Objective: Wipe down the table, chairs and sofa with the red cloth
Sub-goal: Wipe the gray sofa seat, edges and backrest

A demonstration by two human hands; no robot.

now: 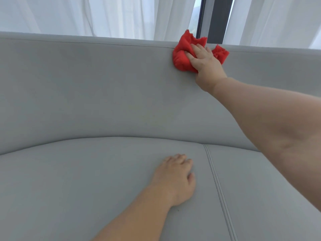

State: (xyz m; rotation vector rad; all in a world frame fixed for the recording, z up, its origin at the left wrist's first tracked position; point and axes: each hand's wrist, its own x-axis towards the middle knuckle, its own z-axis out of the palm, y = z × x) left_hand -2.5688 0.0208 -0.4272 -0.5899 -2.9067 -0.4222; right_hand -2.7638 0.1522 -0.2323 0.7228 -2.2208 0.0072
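Two hands on the sofa (43,119): up high, the right hand (205,61) has its fingers dug into the bunched red cloth (182,60), grasping it and pressing it against the backrest (104,84) right at the top edge, with red folds spilling out on either side of the hand and over the rim. Down low, the left hand (177,178) rests palm-down on the seat (69,180), fingers relaxed and holding nothing, just left of the seam (217,185) and well apart from the cloth. White curtains (121,14) hang behind the backrest.
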